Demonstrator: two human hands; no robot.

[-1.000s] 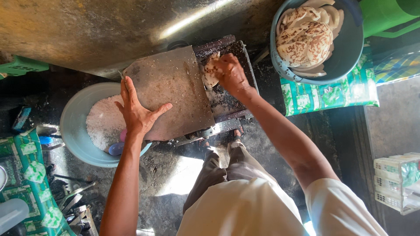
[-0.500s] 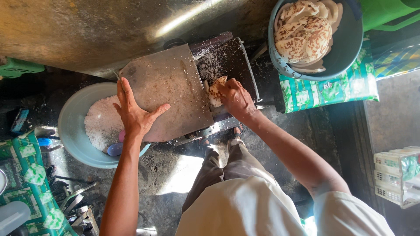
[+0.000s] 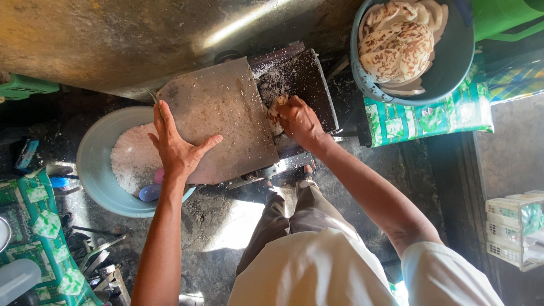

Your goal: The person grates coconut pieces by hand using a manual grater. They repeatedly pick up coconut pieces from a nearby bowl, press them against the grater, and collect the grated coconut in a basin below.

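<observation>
Coconut piece (image 3: 276,109): pale chunk, gripped by right hand, pressed at mouth of grater machine, just beside metal cover's right edge.
Right hand (image 3: 298,120): fingers curled tight round coconut piece; clamped on it, knuckles up; arm stretched in from lower right.
Left hand (image 3: 175,148): laid flat on metal cover, fingers spread apart, nothing gripped; palm near cover's lower left corner, over edge of bowl.
Metal cover (image 3: 224,116): grey sheet, tilted, dusted w/ white flecks; taken as landmark for rest.
Grater machine (image 3: 300,79): dark box just right of cover, top strewn w/ white shavings; frame seen below cover too.
Bowl (image 3: 93,164): pale blue, round, left of cover & partly under it; set on dark floor.
Grated coconut (image 3: 130,158): white heap inside bowl, left of cover's lower edge.
Small scoop (image 3: 149,192): bluish, rounded, w/ pink bit beside it, at bowl's rim below cover's left corner; exact kind can't be told.
Bucket (image 3: 453,62): grey-blue, up & well right of cover, beyond machine.
Coconut halves (image 3: 399,45): white w/ brown mottling, piled in bucket.
Patterned cloth (image 3: 422,122): green-white, under bucket, right of cover.
Metal surface (image 3: 113,39): large, dull, shiny streak, above cover.
Legs (image 3: 294,218): in khaki trousers, below cover; foot seen near machine base.
Crate (image 3: 513,226): pale plastic, far lower right of cover.
</observation>
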